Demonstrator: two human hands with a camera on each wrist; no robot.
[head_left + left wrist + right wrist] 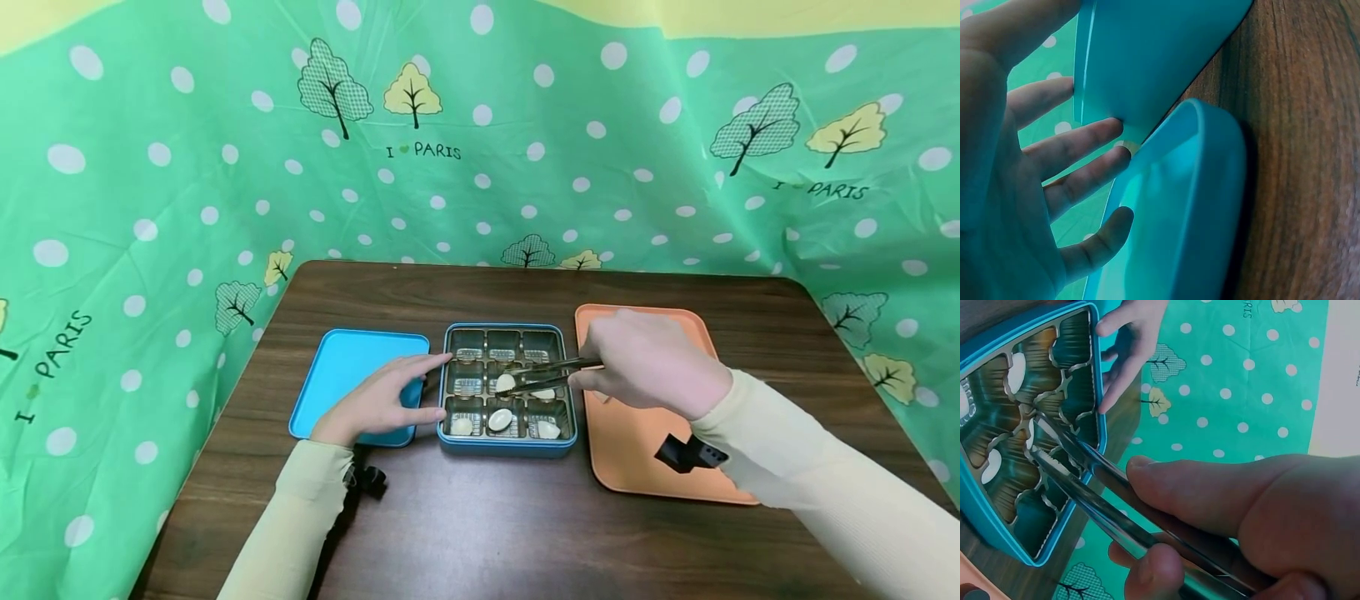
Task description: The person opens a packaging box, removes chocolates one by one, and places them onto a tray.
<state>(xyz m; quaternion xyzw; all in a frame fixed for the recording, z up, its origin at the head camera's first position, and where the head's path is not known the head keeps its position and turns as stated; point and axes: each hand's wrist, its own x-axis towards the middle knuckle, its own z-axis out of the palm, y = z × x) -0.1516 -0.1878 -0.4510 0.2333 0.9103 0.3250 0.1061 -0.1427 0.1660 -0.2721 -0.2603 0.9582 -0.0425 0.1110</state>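
**Tongs over the middle cell of the blue box**

Tongs (543, 372) sit in my right hand (647, 360), my thumb on top and my fingers (1147, 574) curled beneath, pinching the two metal arms close together. Their tips reach into the compartment box (507, 449), a blue tin with nine gold-lined cells, and meet at a pale oval piece (506, 382) in the middle cell. From the wrist view I see the tips close against that piece, though I cannot tell whether they grip it or only touch it.

My left hand (378, 402) lies flat with the fingers (1079, 140) straight and a little spread. The fingertips press against the left wall of the box, while the palm rests over the right part of the blue lid (341, 375), which lies rim-up just beside the box on the dark wooden bench (487, 533).

More pale ovals lie in the front row: one in the left cell (461, 427), one in the middle (500, 420) and one in the right (548, 430). An orange tray (637, 467) lies on the right of the box, under my right wrist. Green dotted cloth (150, 167) hangs behind and at both sides of the bench.
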